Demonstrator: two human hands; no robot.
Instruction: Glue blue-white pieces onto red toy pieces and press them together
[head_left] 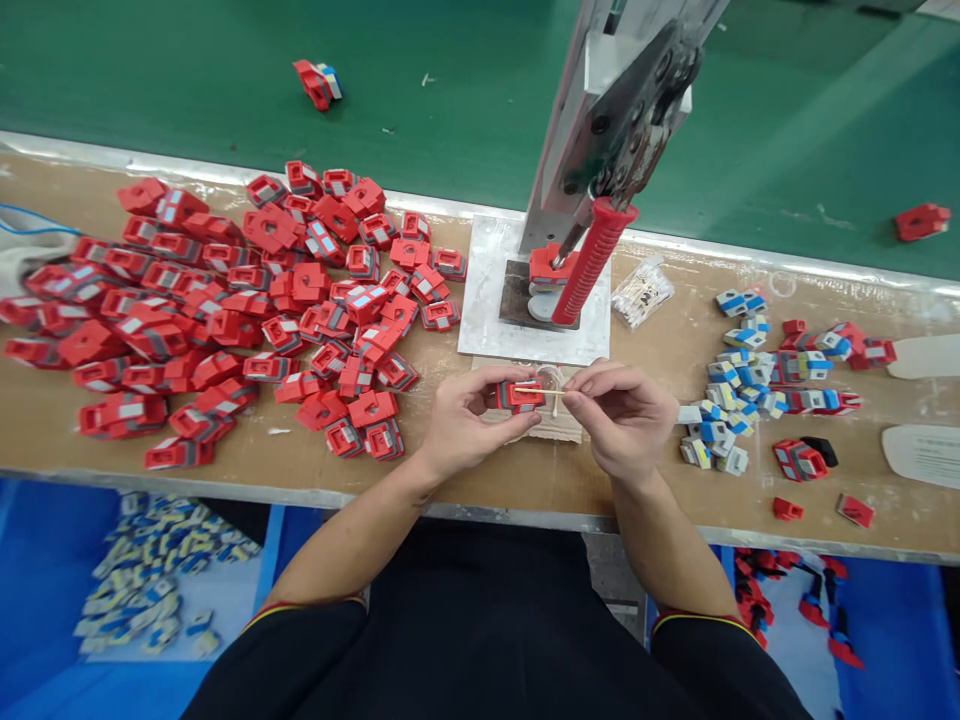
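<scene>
As L hand [463, 422] fingers grip red pc [517, 402] & R hand [634, 420] fingers pinch stick [553, 392], L bin [34, 570] holds blue/wht pcs [154, 600].

A smooth green surface [435, 135] stretches beyond the brown-topped counter [724, 502]. At the counter's left end, a thin blue cord [37, 224] lies by a crumpled pale cloth [26, 262]. At its right end are two white sheets with rounded ends [926, 455], the nearer carrying print too small to read, and a small black block [826, 451]. Below the near edge sit two blue bins [34, 580], left and right.
</scene>
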